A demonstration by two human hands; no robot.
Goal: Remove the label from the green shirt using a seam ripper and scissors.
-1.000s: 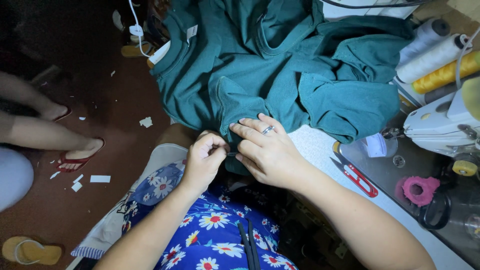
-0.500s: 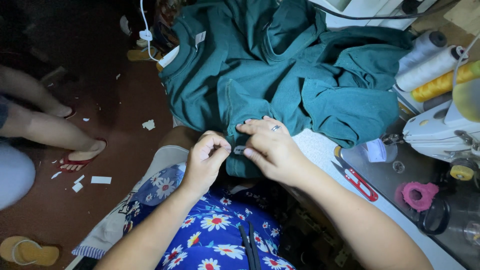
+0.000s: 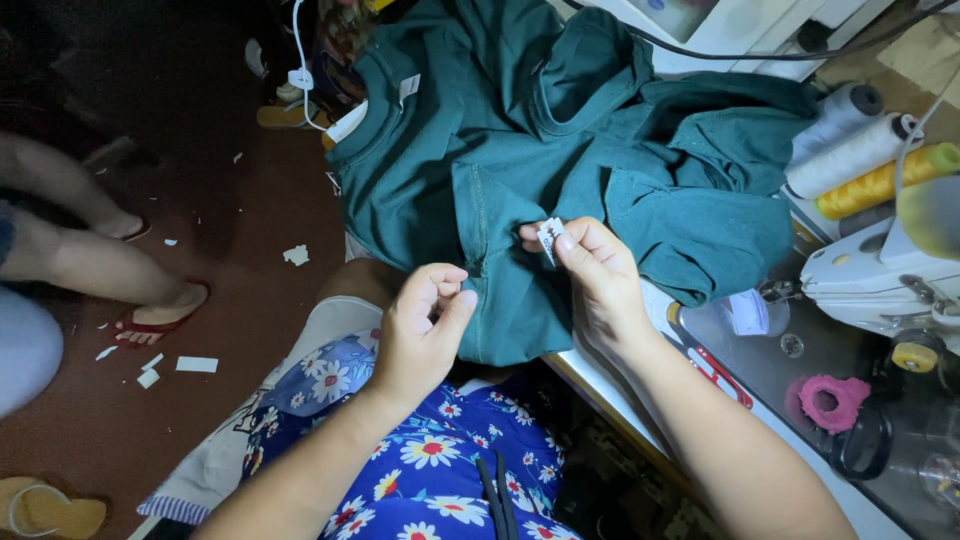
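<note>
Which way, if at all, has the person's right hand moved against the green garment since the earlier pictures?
Yes. The right hand has lifted off the green garment, away from the left hand, and now pinches a small white tag.

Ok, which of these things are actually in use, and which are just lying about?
In hand:
- right hand, fingers pinching a small white tag
- left hand, fingers curled beside the green garment

Lying about:
- thread cones
- red-handled snips
- pink ring
- paper scraps on the floor
</note>
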